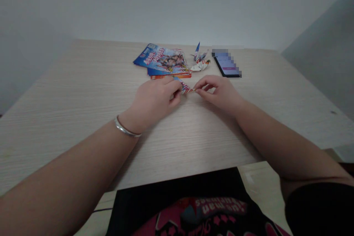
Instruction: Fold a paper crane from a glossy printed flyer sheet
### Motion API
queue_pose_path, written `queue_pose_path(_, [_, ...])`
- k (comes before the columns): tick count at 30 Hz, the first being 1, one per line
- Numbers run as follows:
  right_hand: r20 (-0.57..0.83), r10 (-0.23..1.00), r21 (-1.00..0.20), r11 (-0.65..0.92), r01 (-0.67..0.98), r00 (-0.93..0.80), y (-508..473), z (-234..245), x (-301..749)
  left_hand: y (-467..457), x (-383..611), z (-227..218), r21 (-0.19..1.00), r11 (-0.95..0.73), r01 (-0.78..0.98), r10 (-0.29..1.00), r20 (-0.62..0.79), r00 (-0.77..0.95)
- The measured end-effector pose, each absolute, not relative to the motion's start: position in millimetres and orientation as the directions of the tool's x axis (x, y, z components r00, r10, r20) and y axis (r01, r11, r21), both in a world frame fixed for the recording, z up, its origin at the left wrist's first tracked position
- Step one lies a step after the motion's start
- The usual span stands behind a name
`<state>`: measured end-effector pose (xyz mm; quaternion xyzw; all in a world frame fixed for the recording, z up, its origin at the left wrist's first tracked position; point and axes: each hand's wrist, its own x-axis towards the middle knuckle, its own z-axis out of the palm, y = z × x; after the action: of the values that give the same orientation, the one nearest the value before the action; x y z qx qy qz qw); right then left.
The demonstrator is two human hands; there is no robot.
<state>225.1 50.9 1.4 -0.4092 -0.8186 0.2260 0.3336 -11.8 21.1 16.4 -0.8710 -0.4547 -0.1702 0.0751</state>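
Note:
Between my two hands, just above the table, is a small piece of folded printed paper (186, 87) in blue, red and white. My left hand (159, 96) is closed around its wider part, and the fingers hide much of it. With thumb and forefinger, my right hand (217, 91) pinches the thin pointed end on the right. Behind the hands stands a folded paper crane (199, 57) with a blue tip. A second folded paper piece (199, 67), mostly white, lies in front of that crane.
A stack of colourful printed leaflets (163, 61) lies behind my left hand. To the right of the cranes is a phone (227, 65) with its screen lit. The pale wooden table (83, 92) meets a wall at the back.

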Motion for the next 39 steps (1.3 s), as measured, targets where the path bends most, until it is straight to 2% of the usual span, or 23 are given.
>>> queue_pose_path(4, [0.360, 0.806, -0.571, 0.589, 0.572, -0.470, 42, 4, 213, 20, -9, 17, 0.098, -0.598, 0.795, 0.760, 0.385, 0.524])
queue_pose_path(10, [0.413, 0.739, -0.496, 0.673, 0.549, -0.533, 39, 3, 207, 21, -5, 16, 0.086, -0.635, 0.768, 0.734, 0.376, 0.565])
queue_pose_path(16, [0.408, 0.688, -0.563, 0.707, 0.428, -0.600, 42, 7, 216, 24, -7, 13, 0.152, -0.677, 0.721, 0.714, 0.377, 0.591])
queue_pose_path(21, [0.386, 0.729, -0.661, 0.646, 0.382, -0.565, 48, 8, 232, 32, -14, 11, 0.207, -0.688, 0.696, 0.714, 0.365, 0.597])
queue_pose_path(26, [0.353, 0.795, -0.774, 0.544, 0.323, -0.493, 60, 3, 250, 43, -24, 5, 0.179, -0.678, 0.713, 0.721, 0.351, 0.598])
queue_pose_path(28, [0.384, 0.782, -0.778, 0.561, 0.284, -0.491, 63, 0, 252, 44, -26, 3, 0.199, -0.668, 0.717, 0.728, 0.373, 0.575])
queue_pose_path(32, [0.442, 0.743, -0.707, 0.634, 0.314, -0.503, 59, -4, 239, 39, -20, 6, 0.248, -0.721, 0.647, 0.681, 0.429, 0.594])
queue_pose_path(35, [0.463, 0.736, -0.681, 0.652, 0.333, -0.494, 50, -5, 223, 32, -14, 10, 0.226, -0.742, 0.632, 0.657, 0.433, 0.617])
queue_pose_path(39, [0.448, 0.756, -0.706, 0.627, 0.330, -0.477, 42, -3, 210, 26, -9, 12, 0.237, -0.702, 0.671, 0.698, 0.418, 0.582])
